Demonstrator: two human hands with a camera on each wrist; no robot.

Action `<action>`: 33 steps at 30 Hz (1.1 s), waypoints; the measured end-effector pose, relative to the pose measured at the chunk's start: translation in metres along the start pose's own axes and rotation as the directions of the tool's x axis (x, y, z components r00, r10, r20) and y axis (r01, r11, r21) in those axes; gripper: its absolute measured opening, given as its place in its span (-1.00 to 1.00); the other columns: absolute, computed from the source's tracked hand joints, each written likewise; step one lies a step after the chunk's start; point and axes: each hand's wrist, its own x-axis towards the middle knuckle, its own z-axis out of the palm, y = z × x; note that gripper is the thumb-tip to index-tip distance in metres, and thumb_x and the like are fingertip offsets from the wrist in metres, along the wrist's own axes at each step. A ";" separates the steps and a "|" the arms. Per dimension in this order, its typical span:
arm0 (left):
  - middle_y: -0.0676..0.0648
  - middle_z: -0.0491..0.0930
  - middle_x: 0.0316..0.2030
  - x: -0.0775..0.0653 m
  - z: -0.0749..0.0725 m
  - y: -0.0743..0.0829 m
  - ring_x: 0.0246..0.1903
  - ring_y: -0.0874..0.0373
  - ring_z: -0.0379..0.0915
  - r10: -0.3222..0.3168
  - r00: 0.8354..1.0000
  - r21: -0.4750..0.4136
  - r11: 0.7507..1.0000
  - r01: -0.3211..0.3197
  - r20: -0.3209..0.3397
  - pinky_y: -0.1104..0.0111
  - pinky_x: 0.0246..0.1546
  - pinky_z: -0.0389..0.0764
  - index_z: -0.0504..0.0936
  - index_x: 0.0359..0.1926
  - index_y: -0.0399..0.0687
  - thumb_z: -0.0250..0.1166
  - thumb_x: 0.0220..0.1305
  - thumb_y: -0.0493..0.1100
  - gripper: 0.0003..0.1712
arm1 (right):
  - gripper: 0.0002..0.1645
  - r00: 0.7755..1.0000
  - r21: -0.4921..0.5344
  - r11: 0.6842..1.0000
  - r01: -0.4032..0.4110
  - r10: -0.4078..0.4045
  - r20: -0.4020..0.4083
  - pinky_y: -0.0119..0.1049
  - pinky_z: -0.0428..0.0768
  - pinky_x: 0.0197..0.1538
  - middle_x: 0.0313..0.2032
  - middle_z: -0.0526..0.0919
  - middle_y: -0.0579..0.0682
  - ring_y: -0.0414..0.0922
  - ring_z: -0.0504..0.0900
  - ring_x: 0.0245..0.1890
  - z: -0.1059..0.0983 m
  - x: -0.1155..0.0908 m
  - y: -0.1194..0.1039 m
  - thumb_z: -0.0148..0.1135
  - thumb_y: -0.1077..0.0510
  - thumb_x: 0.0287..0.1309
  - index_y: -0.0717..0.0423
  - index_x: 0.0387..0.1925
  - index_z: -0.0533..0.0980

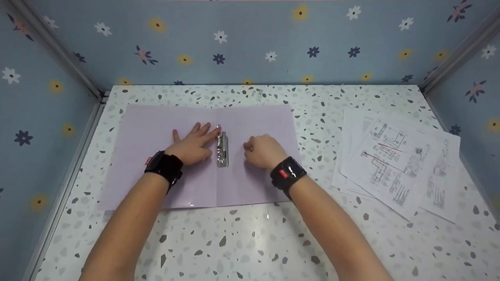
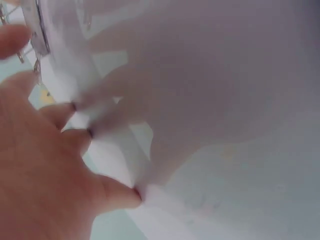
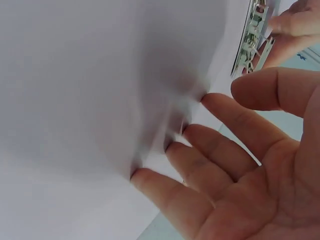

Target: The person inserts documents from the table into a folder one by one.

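Note:
A light purple folder (image 1: 258, 117) lies spread wide on the table, a metal clip (image 1: 223, 158) beside its centre fold. My left hand (image 1: 189, 148) rests on the left cover with fingers spread, its index fingertip at the clip's far end and its thumb close to the clip's left side. On the right cover is my right hand (image 1: 266, 151), a short way right of the clip. The right wrist view shows its fingertips (image 3: 142, 175) against the cover, fingers loosely bent and nothing held. In that view the clip's metal parts (image 3: 248, 47) stand up from the folder.
Several loose printed sheets (image 1: 390, 164) overlap on the right side of the speckled table (image 1: 242, 249). Flowered blue panels (image 1: 250, 43) enclose the back and both sides. Each wrist wears a black band (image 1: 288, 173).

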 end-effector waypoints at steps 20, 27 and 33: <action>-0.05 -0.42 0.58 -0.003 -0.003 0.004 0.52 -0.17 -0.57 0.013 0.991 0.085 0.996 -0.024 0.130 -0.62 0.09 -0.36 -0.34 0.57 0.49 0.72 -0.47 0.19 0.71 | -0.48 0.994 -0.103 0.989 0.104 -0.106 -0.016 -0.02 0.49 0.25 0.22 0.56 0.18 0.15 0.56 0.18 0.008 -0.008 0.015 0.14 0.12 0.22 0.08 0.22 0.57; -0.01 -0.45 0.58 -0.004 -0.001 -0.002 0.52 -0.13 -0.63 -0.008 0.992 0.048 0.999 0.002 0.123 -0.60 0.10 -0.41 -0.35 0.55 0.56 0.73 -0.50 0.16 0.73 | -0.56 0.986 -0.014 0.986 0.169 -0.169 0.005 -0.06 0.34 0.39 0.27 0.51 0.14 0.08 0.47 0.29 -0.004 -0.015 0.035 0.11 0.06 0.38 0.01 0.23 0.56; -0.03 -0.48 0.58 -0.003 -0.005 -0.003 0.52 -0.16 -0.63 0.000 0.991 0.058 0.998 -0.007 0.130 -0.62 0.08 -0.39 -0.37 0.56 0.53 0.72 -0.52 0.19 0.75 | -0.48 0.984 0.071 0.983 0.172 -0.175 0.041 -0.05 0.32 0.40 0.33 0.44 0.13 0.05 0.39 0.36 -0.030 -0.035 0.067 0.12 0.06 0.37 -0.05 0.34 0.47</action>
